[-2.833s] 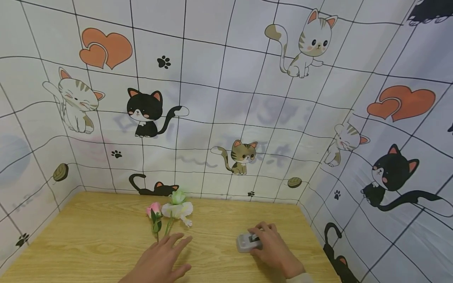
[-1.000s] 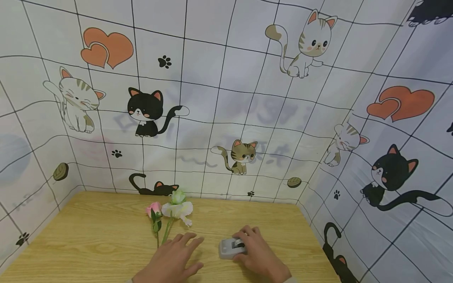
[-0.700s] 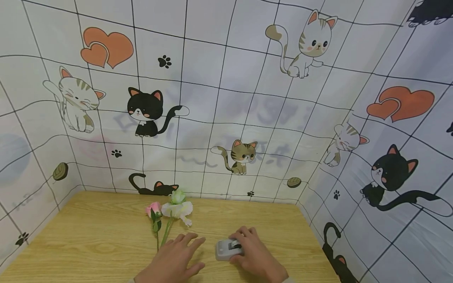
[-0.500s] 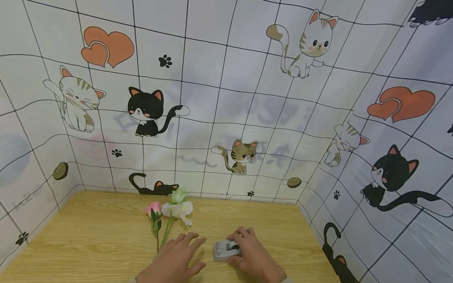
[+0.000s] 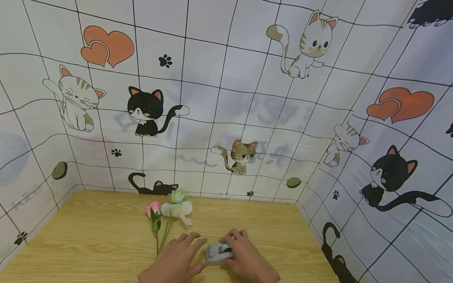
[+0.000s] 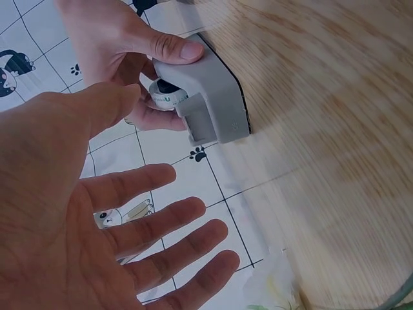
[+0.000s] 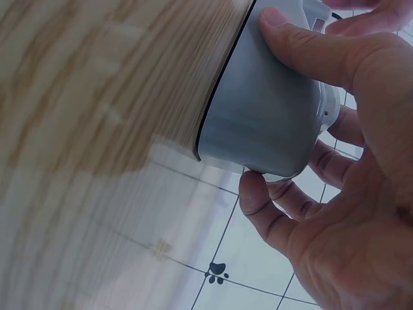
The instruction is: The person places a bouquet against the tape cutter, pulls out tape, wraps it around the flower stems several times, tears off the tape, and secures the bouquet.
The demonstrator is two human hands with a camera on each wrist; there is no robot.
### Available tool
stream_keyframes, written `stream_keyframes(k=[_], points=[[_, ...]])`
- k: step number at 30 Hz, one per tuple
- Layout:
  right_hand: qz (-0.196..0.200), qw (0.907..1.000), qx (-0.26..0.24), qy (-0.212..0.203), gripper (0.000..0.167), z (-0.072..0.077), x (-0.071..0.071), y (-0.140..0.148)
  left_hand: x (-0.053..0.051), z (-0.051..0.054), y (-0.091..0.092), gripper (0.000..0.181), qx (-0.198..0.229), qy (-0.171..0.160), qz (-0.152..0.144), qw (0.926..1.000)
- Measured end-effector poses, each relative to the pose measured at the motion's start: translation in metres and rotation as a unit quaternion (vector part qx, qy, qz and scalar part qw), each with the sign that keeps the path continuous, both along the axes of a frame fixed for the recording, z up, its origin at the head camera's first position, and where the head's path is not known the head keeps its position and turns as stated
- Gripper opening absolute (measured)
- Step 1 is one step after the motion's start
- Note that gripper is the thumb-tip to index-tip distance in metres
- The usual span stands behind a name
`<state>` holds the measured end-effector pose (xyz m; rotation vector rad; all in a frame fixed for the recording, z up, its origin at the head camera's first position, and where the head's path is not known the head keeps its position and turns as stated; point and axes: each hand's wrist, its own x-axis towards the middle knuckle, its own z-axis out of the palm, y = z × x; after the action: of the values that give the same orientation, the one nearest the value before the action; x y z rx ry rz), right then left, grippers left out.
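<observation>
A grey tape dispenser (image 5: 214,254) with a roll of tape in it stands on the wooden table (image 5: 106,232). My right hand (image 5: 245,255) grips its right end, thumb on the near side and fingers on the far side; the right wrist view shows the thumb along the grey body (image 7: 264,110). My left hand (image 5: 173,257) is just left of the dispenser, fingers spread and holding nothing. In the left wrist view the left palm (image 6: 71,213) faces the dispenser (image 6: 206,84), with a gap between them.
A pink rose (image 5: 153,208) and a white flower (image 5: 178,209) lie beyond my left hand, their stems running toward it. Behind the table and along its sides hangs a white sheet (image 5: 205,98) printed with cats, hearts and grid lines.
My right hand has moved the dispenser leftward and slightly nearer across the table, close to my left hand. The left hand has shifted a little to the right. The flowers lie where they were.
</observation>
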<state>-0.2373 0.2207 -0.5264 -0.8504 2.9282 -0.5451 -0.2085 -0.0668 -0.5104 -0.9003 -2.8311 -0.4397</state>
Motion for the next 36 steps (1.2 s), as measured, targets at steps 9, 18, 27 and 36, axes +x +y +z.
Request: stream_keyframes(k=[9, 18, 27, 36], points=[[0.01, 0.9999, 0.012, 0.007, 0.054, 0.0, 0.003, -0.011, -0.002, 0.003, 0.003, 0.064, -0.008, -0.002, -0.013, 0.9999], [-0.002, 0.9993, -0.007, -0.036, 0.055, 0.003, 0.006, -0.022, -0.004, 0.001, 0.005, 0.062, -0.012, -0.027, -0.009, 0.9995], [-0.005, 0.9989, -0.007, -0.047, 0.057, 0.003, 0.008, -0.029, -0.007, 0.0, 0.004, 0.06, -0.005, -0.044, -0.013, 0.9989], [0.012, 0.9987, -0.021, -0.045, 0.057, 0.002, 0.011, -0.032, -0.008, -0.008, -0.002, 0.046, 0.016, -0.029, -0.026, 0.9991]])
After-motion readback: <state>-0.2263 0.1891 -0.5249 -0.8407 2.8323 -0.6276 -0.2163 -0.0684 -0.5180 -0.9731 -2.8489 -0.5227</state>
